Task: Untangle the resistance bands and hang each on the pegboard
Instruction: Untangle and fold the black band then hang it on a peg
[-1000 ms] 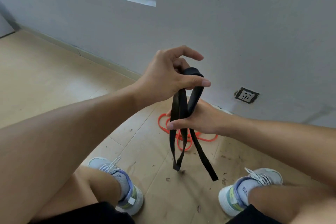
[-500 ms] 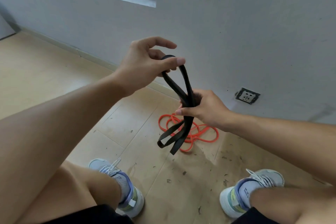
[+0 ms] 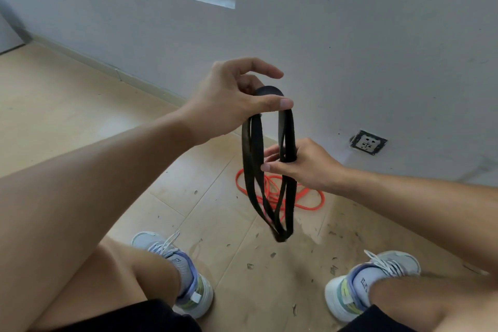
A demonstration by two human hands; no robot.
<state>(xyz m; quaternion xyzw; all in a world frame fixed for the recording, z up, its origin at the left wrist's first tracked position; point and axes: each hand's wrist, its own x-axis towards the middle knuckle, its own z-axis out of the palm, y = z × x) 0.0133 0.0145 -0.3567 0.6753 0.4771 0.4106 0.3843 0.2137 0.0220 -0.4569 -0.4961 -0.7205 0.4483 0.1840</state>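
black band [image 3: 288,127] now spread into open hanging loops | left hand [image 3: 229,100] pinches top, right hand [image 3: 304,164] grips right strands | bands: 1 black, 1 orange band [image 3: 310,198] on floor

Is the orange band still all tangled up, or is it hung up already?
Still tangled. The orange band lies in a messy heap of loops on the floor by the wall, behind the black band. No pegboard shows.
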